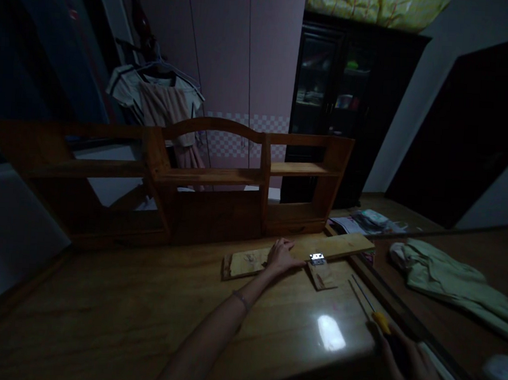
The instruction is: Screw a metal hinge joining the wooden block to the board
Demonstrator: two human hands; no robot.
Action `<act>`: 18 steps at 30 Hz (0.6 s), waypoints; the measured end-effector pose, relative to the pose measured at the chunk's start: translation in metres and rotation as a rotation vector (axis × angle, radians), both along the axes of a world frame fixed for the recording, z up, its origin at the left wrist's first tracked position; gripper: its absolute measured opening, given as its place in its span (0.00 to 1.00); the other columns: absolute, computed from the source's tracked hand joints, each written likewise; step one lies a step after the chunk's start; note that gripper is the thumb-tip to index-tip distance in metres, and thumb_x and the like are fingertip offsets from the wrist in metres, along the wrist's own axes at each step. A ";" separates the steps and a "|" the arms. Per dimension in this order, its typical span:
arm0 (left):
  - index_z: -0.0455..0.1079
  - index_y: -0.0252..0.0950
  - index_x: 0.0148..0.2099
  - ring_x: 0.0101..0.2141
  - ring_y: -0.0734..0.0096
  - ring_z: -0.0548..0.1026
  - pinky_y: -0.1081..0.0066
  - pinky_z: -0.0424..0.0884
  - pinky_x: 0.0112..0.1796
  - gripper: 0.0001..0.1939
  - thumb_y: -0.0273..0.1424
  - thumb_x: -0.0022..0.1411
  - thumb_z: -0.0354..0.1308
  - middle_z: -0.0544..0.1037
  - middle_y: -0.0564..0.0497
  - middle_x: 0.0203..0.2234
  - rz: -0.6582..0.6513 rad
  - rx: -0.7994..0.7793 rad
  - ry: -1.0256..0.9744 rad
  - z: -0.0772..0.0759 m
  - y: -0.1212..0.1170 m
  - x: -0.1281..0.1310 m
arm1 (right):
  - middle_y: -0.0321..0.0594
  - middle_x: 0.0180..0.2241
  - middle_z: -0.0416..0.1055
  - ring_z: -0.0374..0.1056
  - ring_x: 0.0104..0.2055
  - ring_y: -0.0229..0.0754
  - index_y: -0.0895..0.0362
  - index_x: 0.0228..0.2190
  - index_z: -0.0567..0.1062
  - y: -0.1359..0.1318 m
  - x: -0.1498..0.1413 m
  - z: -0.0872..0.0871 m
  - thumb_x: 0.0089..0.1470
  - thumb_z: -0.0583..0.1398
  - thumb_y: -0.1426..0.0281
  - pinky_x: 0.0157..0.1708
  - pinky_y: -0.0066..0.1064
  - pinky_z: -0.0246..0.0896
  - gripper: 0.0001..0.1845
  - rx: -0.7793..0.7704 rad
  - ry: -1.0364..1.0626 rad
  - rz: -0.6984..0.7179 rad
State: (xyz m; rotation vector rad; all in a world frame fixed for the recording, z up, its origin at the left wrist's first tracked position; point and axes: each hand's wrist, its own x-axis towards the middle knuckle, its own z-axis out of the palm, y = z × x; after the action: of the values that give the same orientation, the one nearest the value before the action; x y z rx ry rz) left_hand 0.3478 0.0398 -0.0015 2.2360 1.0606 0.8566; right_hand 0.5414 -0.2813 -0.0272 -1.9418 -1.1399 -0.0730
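Note:
A long wooden plank (349, 246) lies across the desk, its left end rough and worn. My left hand (281, 256) grips it near the middle, fingers over the far side and thumb stretched toward a shiny metal hinge (317, 258). The hinge sits where a short wood piece (321, 276) meets the plank's near edge. At the lower right, my right hand (417, 366) is closed around a screwdriver (381, 322) with a yellow and black handle. Its metal shaft points up and left, apart from the hinge.
A wooden shelf unit (212, 177) stands along the desk's (143, 309) back edge. Right of the desk, a pale green garment (455, 282) lies on a brown surface. Plastic packages (372, 220) lie behind. A pink wardrobe (228, 51) and a dark cabinet (330, 74) stand farther back.

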 end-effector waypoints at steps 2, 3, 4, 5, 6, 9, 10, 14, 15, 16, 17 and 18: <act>0.70 0.35 0.59 0.52 0.51 0.66 0.60 0.65 0.53 0.46 0.53 0.41 0.69 0.70 0.42 0.50 -0.001 0.005 0.017 -0.002 0.003 0.008 | 0.48 0.53 0.68 0.68 0.51 0.54 0.53 0.52 0.72 0.017 0.015 -0.008 0.56 0.54 0.53 0.50 0.44 0.63 0.27 0.001 -0.067 0.037; 0.69 0.36 0.59 0.52 0.52 0.66 0.61 0.65 0.53 0.46 0.54 0.41 0.69 0.70 0.42 0.50 -0.001 0.012 0.024 -0.003 0.005 0.012 | 0.48 0.53 0.68 0.68 0.51 0.52 0.54 0.53 0.70 0.026 0.020 -0.012 0.57 0.53 0.55 0.51 0.43 0.63 0.26 0.003 -0.083 0.047; 0.69 0.37 0.59 0.52 0.52 0.66 0.61 0.65 0.53 0.46 0.54 0.41 0.69 0.70 0.43 0.50 0.002 0.021 0.030 -0.003 0.006 0.015 | 0.49 0.52 0.67 0.67 0.51 0.52 0.54 0.54 0.70 0.036 0.025 -0.015 0.58 0.52 0.56 0.50 0.43 0.63 0.26 0.016 -0.094 0.050; 0.69 0.37 0.60 0.52 0.53 0.66 0.62 0.66 0.53 0.46 0.54 0.41 0.69 0.70 0.44 0.50 0.010 0.032 0.034 -0.004 0.007 0.017 | 0.50 0.51 0.67 0.67 0.51 0.52 0.55 0.53 0.70 0.045 0.028 -0.018 0.58 0.52 0.56 0.50 0.43 0.64 0.26 0.033 -0.111 0.051; 0.68 0.38 0.60 0.52 0.54 0.66 0.62 0.66 0.53 0.46 0.54 0.41 0.68 0.70 0.45 0.50 0.020 0.043 0.037 -0.005 0.007 0.019 | 0.50 0.50 0.68 0.67 0.50 0.52 0.55 0.52 0.71 0.053 0.031 -0.019 0.59 0.52 0.55 0.49 0.43 0.64 0.26 0.047 -0.126 0.055; 0.67 0.40 0.61 0.51 0.56 0.67 0.64 0.65 0.54 0.46 0.55 0.42 0.68 0.70 0.46 0.50 0.040 0.070 0.037 -0.009 0.009 0.021 | 0.50 0.47 0.69 0.68 0.48 0.53 0.55 0.50 0.72 0.072 0.033 -0.021 0.58 0.52 0.53 0.45 0.42 0.66 0.25 0.086 -0.171 0.042; 0.67 0.40 0.61 0.51 0.57 0.67 0.64 0.65 0.54 0.46 0.56 0.42 0.67 0.70 0.46 0.50 0.041 0.076 0.034 -0.009 0.009 0.021 | 0.50 0.46 0.69 0.68 0.47 0.52 0.55 0.50 0.72 0.076 0.033 -0.020 0.58 0.52 0.53 0.44 0.42 0.66 0.25 0.095 -0.188 0.028; 0.65 0.40 0.62 0.52 0.57 0.67 0.65 0.66 0.54 0.49 0.58 0.42 0.66 0.70 0.46 0.50 0.042 0.073 0.023 -0.009 0.007 0.020 | 0.51 0.45 0.70 0.67 0.47 0.53 0.56 0.48 0.72 0.082 0.030 -0.014 0.58 0.53 0.52 0.45 0.43 0.64 0.25 0.116 -0.272 -0.051; 0.65 0.41 0.63 0.52 0.57 0.67 0.65 0.65 0.54 0.49 0.58 0.42 0.66 0.69 0.46 0.50 0.041 0.070 0.026 -0.009 0.007 0.019 | 0.51 0.46 0.70 0.66 0.48 0.54 0.57 0.48 0.72 0.081 0.028 -0.010 0.58 0.52 0.52 0.45 0.44 0.63 0.26 0.124 -0.285 -0.069; 0.64 0.41 0.63 0.52 0.56 0.67 0.65 0.65 0.54 0.49 0.58 0.42 0.66 0.69 0.46 0.50 0.040 0.069 0.027 -0.008 0.006 0.018 | 0.52 0.46 0.70 0.66 0.48 0.55 0.57 0.47 0.73 0.080 0.024 -0.006 0.58 0.52 0.52 0.46 0.46 0.63 0.26 0.138 -0.289 -0.086; 0.64 0.42 0.63 0.52 0.56 0.66 0.65 0.65 0.54 0.48 0.58 0.42 0.66 0.69 0.46 0.50 0.038 0.069 0.030 -0.007 0.005 0.018 | 0.52 0.46 0.70 0.66 0.49 0.56 0.58 0.46 0.73 0.078 0.020 -0.001 0.58 0.52 0.51 0.46 0.47 0.62 0.26 0.156 -0.285 -0.103; 0.65 0.42 0.62 0.52 0.56 0.66 0.64 0.65 0.54 0.48 0.58 0.42 0.66 0.69 0.46 0.50 0.035 0.070 0.034 -0.006 0.004 0.017 | 0.52 0.45 0.71 0.66 0.48 0.57 0.58 0.45 0.74 0.076 0.014 0.005 0.58 0.52 0.51 0.45 0.47 0.63 0.26 0.186 -0.276 -0.127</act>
State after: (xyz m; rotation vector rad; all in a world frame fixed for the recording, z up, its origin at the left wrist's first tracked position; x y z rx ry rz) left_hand 0.3652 0.0442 -0.0075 2.3033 1.1044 0.8859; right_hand 0.5551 -0.2050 -0.0226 -1.8736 -1.1396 -0.5111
